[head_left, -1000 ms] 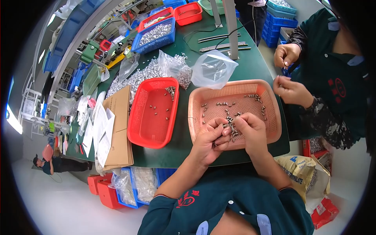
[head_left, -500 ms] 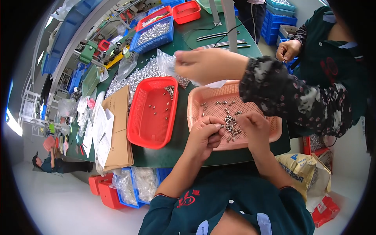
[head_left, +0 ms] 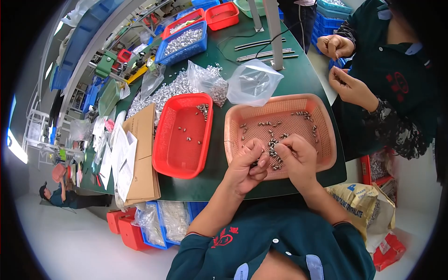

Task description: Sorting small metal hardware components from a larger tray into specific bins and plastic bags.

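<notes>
Over the near side of a peach perforated basket [head_left: 330, 144], my two hands are close together. My left hand [head_left: 246, 169] is closed, with thumb and fingers pinching what looks like a small metal part, mostly covered by the fingers. My right hand [head_left: 301, 161] is also closed in a pinch, thumb against forefinger; whatever sits at its fingertips blends with the parts behind. Small shiny metal parts [head_left: 305, 114] lie loose in the basket, several of them heaped just beyond my fingertips. To the left stands a red basket [head_left: 160, 140] with a few more parts.
A clear plastic bag [head_left: 254, 84] lies at the peach basket's far edge. Beyond the red basket spreads a heap of silvery parts [head_left: 175, 88]. Cardboard [head_left: 142, 154] lies at left. A co-worker's hands [head_left: 350, 86] are raised at right, beside a metal post [head_left: 275, 42].
The co-worker's arm has drawn back to the right from across the table, uncovering the plastic bag and the basket's far side. My right hand has moved slightly left, closer to my left.
</notes>
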The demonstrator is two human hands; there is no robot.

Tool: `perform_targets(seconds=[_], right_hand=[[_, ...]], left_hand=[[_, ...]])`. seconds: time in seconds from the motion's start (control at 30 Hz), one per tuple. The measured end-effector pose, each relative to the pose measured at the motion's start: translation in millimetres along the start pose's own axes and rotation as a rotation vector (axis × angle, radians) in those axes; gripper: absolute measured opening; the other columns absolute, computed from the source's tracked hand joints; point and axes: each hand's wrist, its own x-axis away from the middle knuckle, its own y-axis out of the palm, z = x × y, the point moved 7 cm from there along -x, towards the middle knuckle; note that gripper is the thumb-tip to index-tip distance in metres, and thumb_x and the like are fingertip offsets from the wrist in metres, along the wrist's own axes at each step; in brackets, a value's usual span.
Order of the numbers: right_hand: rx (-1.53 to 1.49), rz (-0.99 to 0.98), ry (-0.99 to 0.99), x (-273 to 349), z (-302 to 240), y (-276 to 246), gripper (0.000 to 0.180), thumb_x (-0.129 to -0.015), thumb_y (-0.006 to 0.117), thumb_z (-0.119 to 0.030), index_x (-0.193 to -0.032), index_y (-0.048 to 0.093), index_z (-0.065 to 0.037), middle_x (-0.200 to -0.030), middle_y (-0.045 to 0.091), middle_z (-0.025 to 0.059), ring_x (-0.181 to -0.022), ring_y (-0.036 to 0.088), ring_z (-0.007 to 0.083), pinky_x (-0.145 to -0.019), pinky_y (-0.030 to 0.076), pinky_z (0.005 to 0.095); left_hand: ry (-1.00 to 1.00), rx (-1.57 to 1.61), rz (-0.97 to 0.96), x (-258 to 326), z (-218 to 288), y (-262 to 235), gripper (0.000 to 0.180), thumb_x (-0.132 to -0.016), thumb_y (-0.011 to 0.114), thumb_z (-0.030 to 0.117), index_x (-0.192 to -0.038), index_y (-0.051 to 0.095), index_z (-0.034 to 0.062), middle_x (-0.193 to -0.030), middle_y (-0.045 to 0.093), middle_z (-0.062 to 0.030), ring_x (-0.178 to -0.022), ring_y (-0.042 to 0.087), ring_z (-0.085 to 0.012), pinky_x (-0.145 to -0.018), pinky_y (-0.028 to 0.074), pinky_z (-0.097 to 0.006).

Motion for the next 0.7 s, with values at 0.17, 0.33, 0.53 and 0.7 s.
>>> perform_targets(seconds=[0.17,0.33,0.53,0.7], right_hand=[[0.001,-0.017,-0.018,-2.0,-4.4,3.8,0.008,-0.081,0.064,-0.005,-0.076,0.06,0.0,-0.065,0.051,0.0042,-0.059,0.049,0.0115,-0.052,0.038,0.0252],[0.252,-0.045,-0.252,-3.5,-23.3,4.3,0.009,-0.079,0.066,-0.006,-0.073,0.061,-0.002,-0.062,0.053,0.0051,-0.057,0.051,0.0136,-0.052,0.039,0.0265],[-0.2,-0.03,0.128,5.0,20.7,9.5,0.012,-0.083,0.063,-0.007,-0.073,0.06,0.0,-0.062,0.053,0.0017,-0.059,0.048,0.0077,-0.052,0.037,0.0229],[-0.281,0.051,0.315,6.0,35.2,5.0,0.012,-0.084,0.062,-0.008,-0.076,0.061,0.0,-0.065,0.052,-0.0015,-0.06,0.046,0.005,-0.052,0.036,0.0198]], left_hand=[[-0.013,0.017,-0.037,0.1,-2.1,1.3,0.011,-0.093,0.052,0.023,-0.088,0.05,0.0128,-0.065,0.049,-0.0029,-0.041,0.028,-0.0049,-0.038,0.019,-0.018],[0.019,-0.011,0.0,0.5,1.2,0.8,0.013,-0.091,0.055,0.019,-0.083,0.048,0.0117,-0.065,0.052,-0.004,-0.04,0.029,-0.0051,-0.037,0.019,-0.018],[0.152,-0.221,0.005,-1.7,6.6,15.1,0.013,-0.09,0.057,0.016,-0.083,0.048,0.0106,-0.062,0.052,-0.0049,-0.038,0.027,-0.0037,-0.036,0.021,-0.017],[0.059,-0.233,0.263,3.6,9.2,4.2,0.031,-0.097,0.042,0.032,-0.096,0.053,0.0033,-0.07,0.054,-0.006,-0.042,0.03,-0.0054,-0.038,0.022,-0.019]])
